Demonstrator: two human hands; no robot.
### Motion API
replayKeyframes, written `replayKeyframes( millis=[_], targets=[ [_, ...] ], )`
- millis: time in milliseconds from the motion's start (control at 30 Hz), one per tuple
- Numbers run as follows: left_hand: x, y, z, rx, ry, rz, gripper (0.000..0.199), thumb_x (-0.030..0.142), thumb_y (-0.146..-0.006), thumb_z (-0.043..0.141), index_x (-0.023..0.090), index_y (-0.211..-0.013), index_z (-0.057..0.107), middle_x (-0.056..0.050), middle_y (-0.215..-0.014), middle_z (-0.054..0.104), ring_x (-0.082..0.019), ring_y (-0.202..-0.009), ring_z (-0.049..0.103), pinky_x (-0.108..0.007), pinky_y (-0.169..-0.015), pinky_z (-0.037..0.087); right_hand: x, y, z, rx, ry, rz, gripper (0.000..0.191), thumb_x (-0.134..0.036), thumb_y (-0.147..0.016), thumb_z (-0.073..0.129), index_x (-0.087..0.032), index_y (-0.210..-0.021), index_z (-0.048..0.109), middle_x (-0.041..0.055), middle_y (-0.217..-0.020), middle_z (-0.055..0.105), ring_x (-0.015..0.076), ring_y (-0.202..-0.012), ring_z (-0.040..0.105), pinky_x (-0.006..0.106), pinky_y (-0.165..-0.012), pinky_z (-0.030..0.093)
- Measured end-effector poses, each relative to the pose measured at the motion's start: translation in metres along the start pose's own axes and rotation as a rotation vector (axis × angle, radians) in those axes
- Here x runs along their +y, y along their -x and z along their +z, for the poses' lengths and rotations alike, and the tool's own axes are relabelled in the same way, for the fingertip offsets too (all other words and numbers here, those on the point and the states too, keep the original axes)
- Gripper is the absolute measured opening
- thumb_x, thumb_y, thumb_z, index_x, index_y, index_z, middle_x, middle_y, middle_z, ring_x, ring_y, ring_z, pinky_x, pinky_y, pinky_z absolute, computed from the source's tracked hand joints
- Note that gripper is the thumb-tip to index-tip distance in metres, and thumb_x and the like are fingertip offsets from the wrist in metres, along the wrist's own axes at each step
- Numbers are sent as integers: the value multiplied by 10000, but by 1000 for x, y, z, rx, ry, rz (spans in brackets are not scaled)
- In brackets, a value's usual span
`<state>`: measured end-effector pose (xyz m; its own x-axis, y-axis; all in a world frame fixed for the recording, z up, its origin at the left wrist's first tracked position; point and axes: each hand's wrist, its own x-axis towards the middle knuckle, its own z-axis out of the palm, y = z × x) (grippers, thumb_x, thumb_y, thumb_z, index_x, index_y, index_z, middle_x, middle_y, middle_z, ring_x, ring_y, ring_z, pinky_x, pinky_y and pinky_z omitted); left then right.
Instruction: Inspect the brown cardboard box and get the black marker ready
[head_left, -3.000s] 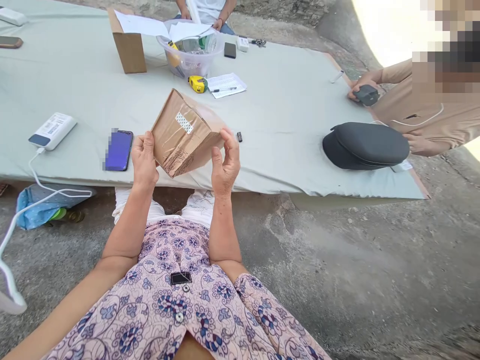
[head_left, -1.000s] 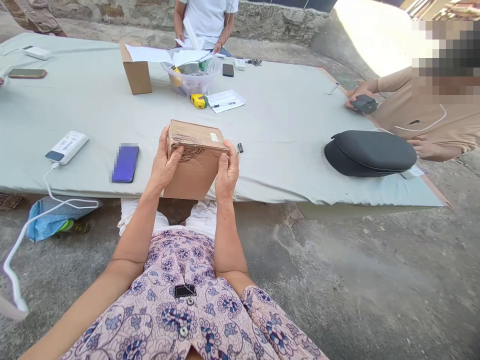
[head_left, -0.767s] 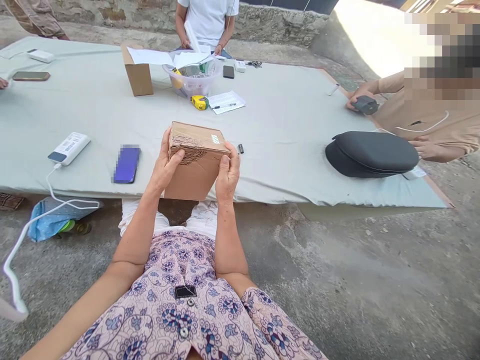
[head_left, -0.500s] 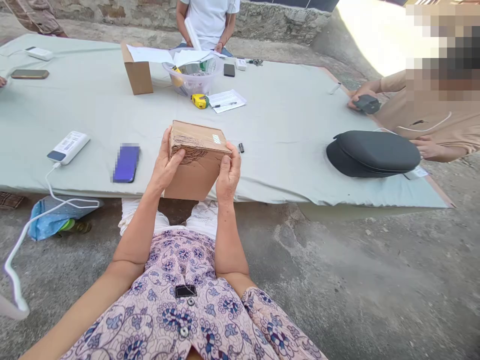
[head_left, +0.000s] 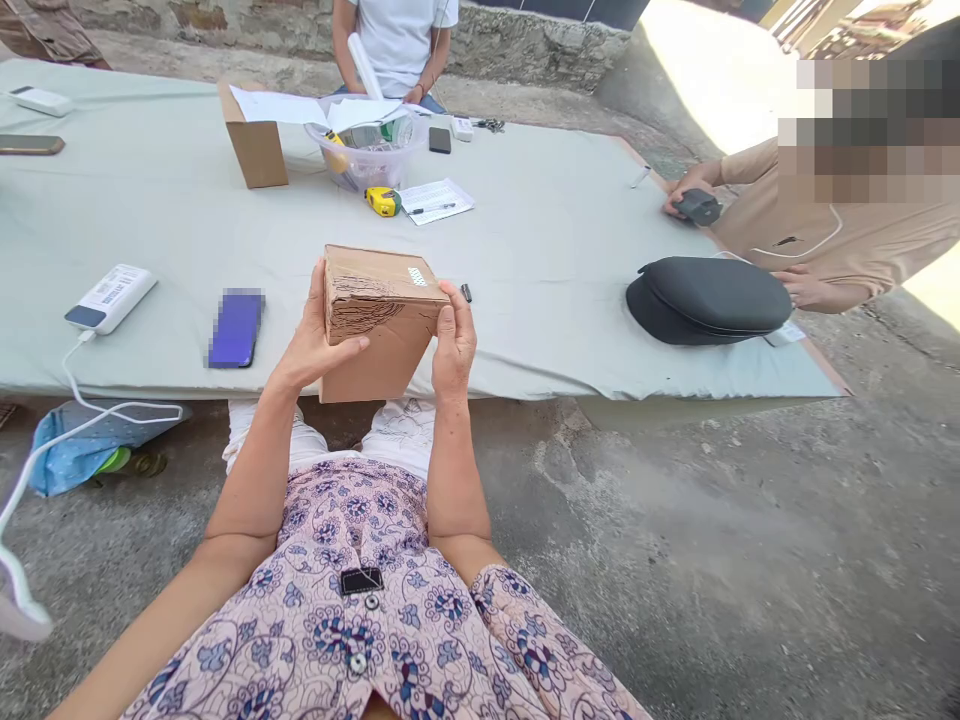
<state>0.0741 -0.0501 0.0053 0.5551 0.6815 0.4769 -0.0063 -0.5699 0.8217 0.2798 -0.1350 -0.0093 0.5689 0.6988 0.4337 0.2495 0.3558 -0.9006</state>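
Between my hands I hold a brown cardboard box (head_left: 379, 350), tilted at the table's near edge. Dark scribbled lines run along its upper left edge, and a small white patterned sticker sits on its top. My left hand (head_left: 309, 345) grips the left side, thumb lying across the front face. On the right side my right hand (head_left: 454, 340) clasps the corner, thumb on the front and fingers at the edge. A small black object (head_left: 466, 293) lies just beyond my right hand. Left of the box rests a phone with a purple screen (head_left: 236, 328).
A cloth-covered table (head_left: 540, 250) carries a white power bank (head_left: 112, 298) with a cable, an upright cardboard piece (head_left: 256, 150), a plastic basket (head_left: 367, 165), a yellow tape measure (head_left: 383, 201), a paper with a pen (head_left: 439, 203) and a black case (head_left: 709, 300). Two people sit around it.
My left thumb has slid down from the box's upper edge to its front face. The view has shifted, so most things appear further left. The box stays in both hands.
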Motion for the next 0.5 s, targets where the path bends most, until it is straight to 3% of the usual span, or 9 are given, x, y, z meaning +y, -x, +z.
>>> replayKeyframes(
  millis=[100, 167, 300, 400, 500],
  targets=[
    [4, 3, -3, -20, 15, -66, 1193, 582, -809, 764, 443, -1606, -112, -45, -1727, 163, -348, -1559, 271, -561, -1285, 208, 23, -19, -10, 16, 141, 58, 504, -532, -1039, 274, -304, -1405, 536, 55, -1240, 672, 180, -1140, 643, 385, -991, 533],
    [6, 4, -3, -6, 32, -79, 1185, 570, -819, 760, 447, -1603, -120, -53, -1720, 192, -342, -1543, 310, -553, -1281, 228, 37, -33, -18, 29, 404, 94, 472, -462, -1039, 308, -258, -1350, 598, 84, -1274, 653, 202, -1213, 587, 412, -1074, 476],
    [4, 7, 2, 47, 55, -91, 1179, 563, -810, 773, 453, -1607, -89, -55, -1714, 213, -343, -1526, 340, -552, -1272, 257, 53, -46, -30, -71, 914, 364, 428, -418, -980, 494, -249, -1345, 639, 164, -1373, 544, 304, -1283, 499, 485, -1093, 416],
    [-4, 9, 7, 112, 81, -114, 1188, 545, -787, 801, 460, -1610, -52, -62, -1696, 254, -344, -1509, 368, -556, -1258, 283, 57, -39, -33, -162, 1007, 479, 380, -381, -909, 626, -269, -1265, 699, 159, -1327, 548, 324, -1254, 506, 473, -1063, 417],
    [-16, 10, 12, 173, 120, -157, 1220, 539, -756, 830, 453, -1609, -37, -91, -1615, 387, -341, -1451, 451, -569, -1220, 338, 61, -29, -36, -177, 994, 483, 311, -238, -888, 600, -235, -1169, 733, 138, -1171, 614, 285, -1138, 576, 441, -1019, 444]
  ],
)
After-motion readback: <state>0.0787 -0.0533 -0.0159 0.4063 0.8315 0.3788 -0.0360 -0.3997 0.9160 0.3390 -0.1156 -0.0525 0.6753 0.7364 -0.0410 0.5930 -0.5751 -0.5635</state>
